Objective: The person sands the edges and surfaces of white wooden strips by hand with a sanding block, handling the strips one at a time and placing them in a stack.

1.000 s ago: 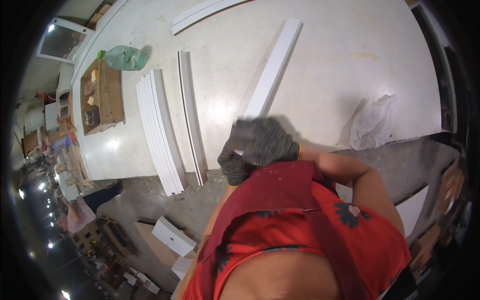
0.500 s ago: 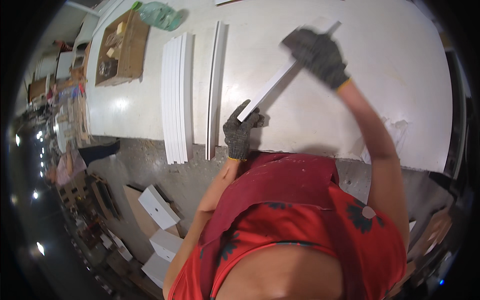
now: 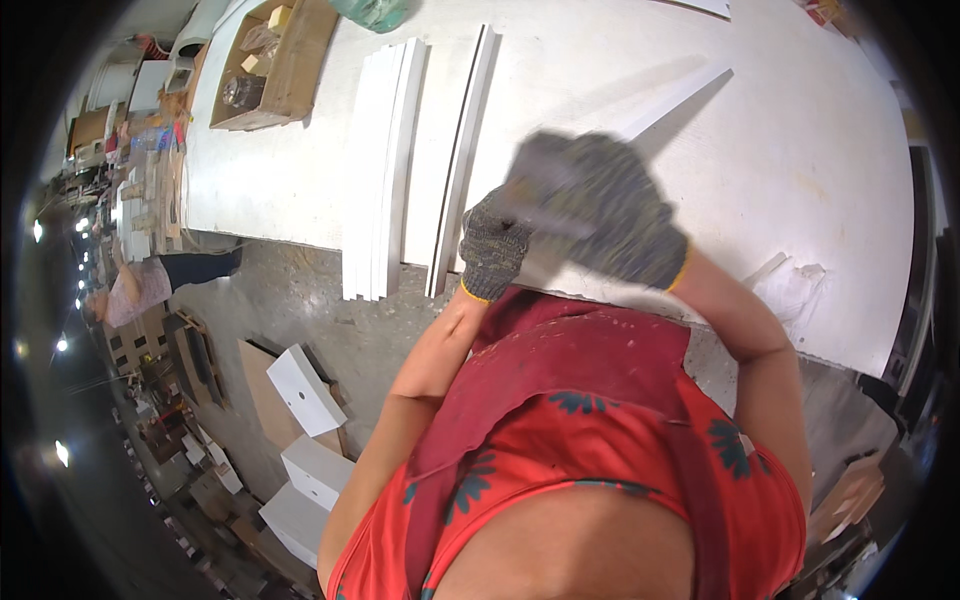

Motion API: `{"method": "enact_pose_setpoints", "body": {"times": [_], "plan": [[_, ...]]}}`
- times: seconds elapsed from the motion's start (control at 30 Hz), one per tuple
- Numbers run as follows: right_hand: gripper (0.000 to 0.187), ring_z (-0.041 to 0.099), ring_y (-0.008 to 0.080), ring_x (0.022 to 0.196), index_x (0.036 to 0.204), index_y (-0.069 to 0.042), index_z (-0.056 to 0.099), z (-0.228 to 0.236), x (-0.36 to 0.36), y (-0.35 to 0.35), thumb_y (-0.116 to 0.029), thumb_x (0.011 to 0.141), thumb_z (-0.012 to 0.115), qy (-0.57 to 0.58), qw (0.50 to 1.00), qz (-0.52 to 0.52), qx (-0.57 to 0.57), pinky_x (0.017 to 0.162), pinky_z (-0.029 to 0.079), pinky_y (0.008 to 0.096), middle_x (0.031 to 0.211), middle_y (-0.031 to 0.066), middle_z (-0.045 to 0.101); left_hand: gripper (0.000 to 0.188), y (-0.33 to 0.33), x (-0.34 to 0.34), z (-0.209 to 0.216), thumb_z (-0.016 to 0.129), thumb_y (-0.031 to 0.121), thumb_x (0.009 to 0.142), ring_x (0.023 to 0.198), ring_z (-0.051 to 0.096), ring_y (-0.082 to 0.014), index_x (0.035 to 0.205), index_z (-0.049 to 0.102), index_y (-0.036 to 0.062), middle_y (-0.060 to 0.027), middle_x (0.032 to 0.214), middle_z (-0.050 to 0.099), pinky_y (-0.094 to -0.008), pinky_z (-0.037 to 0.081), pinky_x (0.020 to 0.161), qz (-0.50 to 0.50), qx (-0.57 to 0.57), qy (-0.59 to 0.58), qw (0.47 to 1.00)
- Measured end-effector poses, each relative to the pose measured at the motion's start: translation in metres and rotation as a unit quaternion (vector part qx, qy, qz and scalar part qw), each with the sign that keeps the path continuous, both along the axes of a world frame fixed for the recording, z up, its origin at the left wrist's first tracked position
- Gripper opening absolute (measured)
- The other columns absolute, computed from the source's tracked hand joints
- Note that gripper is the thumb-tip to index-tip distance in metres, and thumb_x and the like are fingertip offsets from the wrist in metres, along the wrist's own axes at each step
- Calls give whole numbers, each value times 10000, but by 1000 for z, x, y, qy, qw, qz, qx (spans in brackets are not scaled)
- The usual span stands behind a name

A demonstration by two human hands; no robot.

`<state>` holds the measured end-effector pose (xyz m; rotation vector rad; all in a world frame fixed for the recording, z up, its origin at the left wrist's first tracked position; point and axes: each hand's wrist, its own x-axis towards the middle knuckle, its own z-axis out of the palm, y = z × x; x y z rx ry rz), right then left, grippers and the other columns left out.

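Observation:
A long white strip (image 3: 685, 98) lies slantwise above the white worktable (image 3: 800, 150), its far end pointing up and right. Around its near end my gloved left hand (image 3: 495, 245) is closed, though the grip is partly covered. My gloved right hand (image 3: 615, 210) sits over the strip's near part, right against the left hand. Under its fingers is a flat grey-brown pad (image 3: 545, 190), smeared by motion, so its exact kind cannot be made out. To the left of my hands lies a single white strip with a dark groove (image 3: 462, 150).
Several white strips (image 3: 380, 170) lie side by side further left. An open cardboard box (image 3: 315, 75) holding small items and a green-tinted plastic bottle (image 3: 375, 12) are at the back left. White crumpled material (image 3: 795, 290) rests near the front right edge. White boxes (image 3: 305, 390) stand on the floor.
My right hand has slid down the strip with the pad, from its far part to the near end by my left hand. The whole view has shifted slightly.

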<state>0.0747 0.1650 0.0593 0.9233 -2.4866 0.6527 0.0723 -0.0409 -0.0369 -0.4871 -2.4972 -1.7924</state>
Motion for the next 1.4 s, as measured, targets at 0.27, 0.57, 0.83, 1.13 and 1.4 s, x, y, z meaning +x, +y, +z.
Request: {"method": "enact_pose_setpoints", "body": {"times": [0.27,0.57,0.83,1.13,1.4], "plan": [[382,552,241,1266,1348,-217,620,-86,-50,96,-254,969,599,124,972,-178,84,1075,458,420,1374,6,605,365,14,1,42,691,120,936,656,679,-196,1230,616,-82,-140,818,710,-295,540,584,28,135,-303,943],[448,507,232,1330,1409,-277,564,-145,-71,141,-403,978,550,-1,943,-305,133,1084,431,416,1462,-43,542,763,10,-10,23,476,551,1012,1094,611,-530,1389,332,-97,-364,1222,546,-649,587,859,-5,490,-513,705],[479,496,295,1334,1368,-265,597,-91,6,-25,-357,898,612,-17,999,-25,44,981,460,460,1464,58,519,567,5,-15,-5,493,478,1024,1217,576,-326,1372,535,33,-161,1326,601,-472,477,1042,18,540,-504,674],[399,593,302,1162,1192,-284,689,-65,7,-31,-319,795,685,-91,991,-97,0,907,493,471,1315,80,607,681,27,-15,-18,452,542,1024,1267,528,-353,1431,473,-4,-187,1368,567,-475,431,1093,-5,571,-510,643],[448,565,240,1245,1359,-277,591,-127,-35,81,-313,913,629,82,958,-247,119,956,497,417,1334,3,609,856,29,-3,-7,577,586,939,1268,542,-395,1419,382,-96,-267,1374,499,-505,551,1024,77,574,-507,639]]}}
